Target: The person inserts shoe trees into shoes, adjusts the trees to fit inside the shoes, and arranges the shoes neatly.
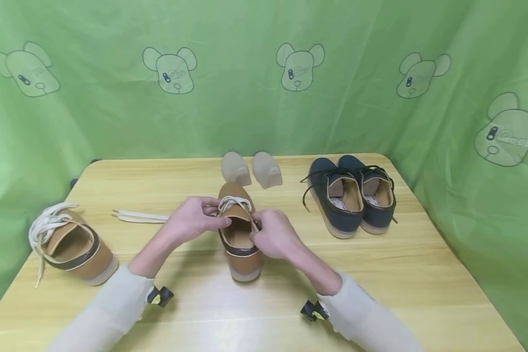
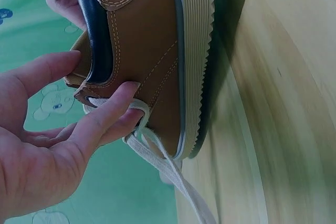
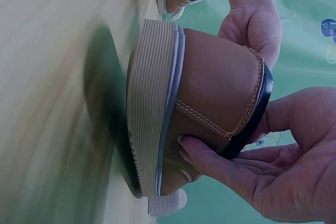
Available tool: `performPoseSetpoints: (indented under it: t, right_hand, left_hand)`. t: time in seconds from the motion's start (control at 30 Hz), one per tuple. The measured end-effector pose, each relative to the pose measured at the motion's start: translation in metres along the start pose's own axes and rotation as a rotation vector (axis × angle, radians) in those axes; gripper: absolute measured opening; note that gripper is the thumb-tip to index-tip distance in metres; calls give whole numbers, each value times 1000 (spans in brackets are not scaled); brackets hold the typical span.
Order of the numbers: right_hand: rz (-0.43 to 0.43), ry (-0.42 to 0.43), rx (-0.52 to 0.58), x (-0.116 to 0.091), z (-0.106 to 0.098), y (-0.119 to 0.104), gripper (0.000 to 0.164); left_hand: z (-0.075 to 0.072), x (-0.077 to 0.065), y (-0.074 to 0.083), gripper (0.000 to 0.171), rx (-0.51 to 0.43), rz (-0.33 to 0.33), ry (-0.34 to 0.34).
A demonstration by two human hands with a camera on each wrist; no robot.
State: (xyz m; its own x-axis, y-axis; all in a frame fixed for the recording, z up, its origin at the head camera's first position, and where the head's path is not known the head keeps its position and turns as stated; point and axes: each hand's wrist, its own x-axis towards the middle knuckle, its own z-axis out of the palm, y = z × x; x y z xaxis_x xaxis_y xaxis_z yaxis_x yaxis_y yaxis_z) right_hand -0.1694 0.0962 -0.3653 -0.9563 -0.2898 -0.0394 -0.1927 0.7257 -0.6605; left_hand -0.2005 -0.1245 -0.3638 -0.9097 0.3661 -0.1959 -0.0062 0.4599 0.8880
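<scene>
Brown shoe (image 1: 239,236) sits near the middle of the worktop (image 1: 427,278), its toe toward the back edge; the wrist views show a gap beneath its heel. Left hand (image 1: 194,218) grips the shoe's left side, thumb at the tongue and fingers on the eyelet flap. White lace (image 1: 145,215) is threaded through the eyelets, two strands trailing out toward the left edge. Right hand (image 1: 274,233) is clamped on the shoe's other side, thumb outside and fingers in at the collar.

Another brown shoe, with its laces bunched (image 1: 84,261), stands by the left edge. Two beige inserts (image 1: 235,167) lie side by side near the back edge, beyond the held shoe's toe. Two navy shoes (image 1: 347,219) stand together toward the back right corner, dark laces loose. Green curtain (image 1: 237,117) hangs behind.
</scene>
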Motion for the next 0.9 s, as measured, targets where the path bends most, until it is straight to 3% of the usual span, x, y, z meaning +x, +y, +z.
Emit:
performPoseSetpoints:
  t: [0.5,0.77,0.9]
  right_hand:
    - [43,54,2,-4,-10,25,33]
    - [76,26,60,0,-16,32,39]
    - [90,7,88,4,-19,34,35]
  left_hand:
    - [24,24,10,59,22,57,17]
    - [29,31,11,61,16,47,37]
    - [30,35,10,59,14,53,49]
